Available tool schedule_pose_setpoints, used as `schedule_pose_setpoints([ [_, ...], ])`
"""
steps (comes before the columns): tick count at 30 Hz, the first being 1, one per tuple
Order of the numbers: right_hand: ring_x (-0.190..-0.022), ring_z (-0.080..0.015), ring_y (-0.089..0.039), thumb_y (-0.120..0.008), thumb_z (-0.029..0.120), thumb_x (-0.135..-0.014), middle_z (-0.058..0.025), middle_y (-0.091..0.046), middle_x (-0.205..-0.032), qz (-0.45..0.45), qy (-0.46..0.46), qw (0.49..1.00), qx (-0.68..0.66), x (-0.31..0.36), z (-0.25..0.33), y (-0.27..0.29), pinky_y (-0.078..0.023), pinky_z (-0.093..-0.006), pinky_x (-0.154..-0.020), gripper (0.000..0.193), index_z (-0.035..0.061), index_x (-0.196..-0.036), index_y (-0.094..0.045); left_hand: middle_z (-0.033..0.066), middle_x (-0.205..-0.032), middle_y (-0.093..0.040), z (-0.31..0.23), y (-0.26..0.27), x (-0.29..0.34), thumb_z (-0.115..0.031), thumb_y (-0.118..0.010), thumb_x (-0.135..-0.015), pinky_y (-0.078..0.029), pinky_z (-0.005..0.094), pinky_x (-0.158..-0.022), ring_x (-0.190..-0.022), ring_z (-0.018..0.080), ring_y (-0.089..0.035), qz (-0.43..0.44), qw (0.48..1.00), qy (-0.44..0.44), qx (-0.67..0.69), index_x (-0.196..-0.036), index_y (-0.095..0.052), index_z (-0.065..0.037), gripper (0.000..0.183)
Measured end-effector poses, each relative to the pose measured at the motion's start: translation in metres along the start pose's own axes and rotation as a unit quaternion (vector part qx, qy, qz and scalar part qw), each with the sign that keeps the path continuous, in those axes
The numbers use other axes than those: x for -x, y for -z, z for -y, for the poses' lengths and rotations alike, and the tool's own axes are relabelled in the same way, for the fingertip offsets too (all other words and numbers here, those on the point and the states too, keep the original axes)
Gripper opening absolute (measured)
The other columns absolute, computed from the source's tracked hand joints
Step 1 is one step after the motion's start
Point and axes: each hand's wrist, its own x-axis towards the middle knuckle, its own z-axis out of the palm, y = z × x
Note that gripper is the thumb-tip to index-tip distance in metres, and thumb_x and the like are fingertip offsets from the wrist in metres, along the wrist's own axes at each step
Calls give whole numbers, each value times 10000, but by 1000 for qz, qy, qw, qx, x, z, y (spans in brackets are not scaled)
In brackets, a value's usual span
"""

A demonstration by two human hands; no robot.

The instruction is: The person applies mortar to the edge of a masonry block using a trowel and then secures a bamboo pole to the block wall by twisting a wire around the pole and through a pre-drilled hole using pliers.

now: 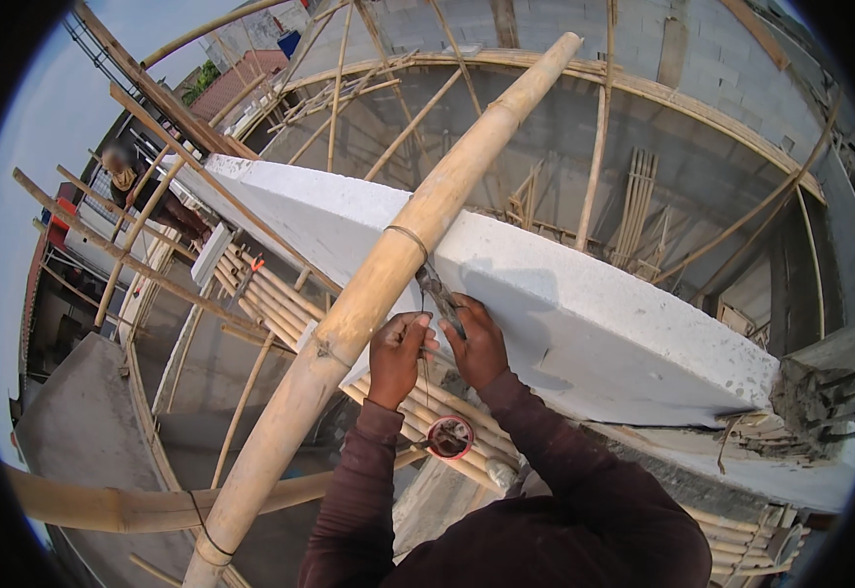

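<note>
A thick bamboo pole (450, 176) slants across the view and over a white block wall (564, 284). Dark wire (406, 233) is wrapped around the pole just where it crosses the wall. My right hand (478, 343) is closed around dark metal pliers (434, 290), whose jaws reach up to the wire beside the pole. Close by on the left, my left hand (398, 355) is pinched on the thin wire, and a length of it hangs below the fingers. Exactly how the jaws meet the wire is too small to tell.
Under my hands, a red-rimmed bucket (450, 437) stands by bamboo poles laid side by side (486, 431). Another thick bamboo pole (143, 508) joins from the lower left. A person (143, 191) is at the far left among scaffolding. Beyond the wall is a deep drop.
</note>
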Motion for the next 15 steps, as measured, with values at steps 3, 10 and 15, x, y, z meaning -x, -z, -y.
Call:
schedule_pose_setpoints([
  [3, -985, -405, -594, -685, 97, -860, -223, -589, -1098, 6, -17, 1000, 20, -1, 3, 0, -493, -422, -837, 265, -48, -1058, -585, 50, -808, -646, -4, 0, 0, -233, -613, -960, -504, 240, -604, -706, 115, -628, 2, 1000, 12, -8, -1043, -646, 8, 257],
  [10, -1006, -368, -600, -705, 130, -837, -177, -584, -1136, 5, -39, 999, 32, -1, 3, -7, -510, -416, -821, 260, -9, -1023, -588, 50, -810, -647, -3, 3, -1, -231, -613, -959, -502, 237, -600, -706, 114, -628, 3, 1000, 13, 0, -1044, -646, 5, 253],
  [15, -986, -395, -590, -691, 73, -847, -209, -589, -1095, -18, 11, 999, 26, -1, 1, -7, -492, -422, -823, 260, -41, -1055, -585, 50, -813, -647, -4, 3, 0, -239, -618, -958, -503, 234, -602, -706, 114, -629, 10, 1000, 11, -1, -1033, -646, 3, 255],
])
